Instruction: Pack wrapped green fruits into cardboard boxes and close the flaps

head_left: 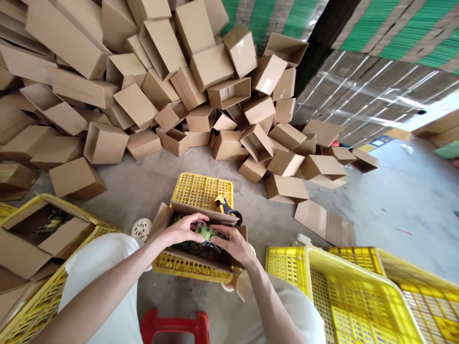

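An open cardboard box [236, 219] rests on an upturned yellow crate [193, 268] in front of my knees. At the box's mouth my left hand [186, 230] and my right hand [231, 241] hold a small green item with dark spots [205, 232] in clear plastic wrap between them. My fingers curl around it from both sides; its exact kind cannot be made out. More dark green wrapped items [191, 247] lie in the box, partly hidden under my hands. Beyond the box's far flap, a yellow and black tape dispenser [225, 206] lies on the crate.
A large heap of cardboard boxes [138, 105] covers the floor ahead. At left, a yellow crate [43, 298] holds an open carton with similar items [53, 220]. Yellow crates [287, 267] stand at right. A red stool [175, 325] is below me; strapped cardboard stacks [351, 95] rise behind.
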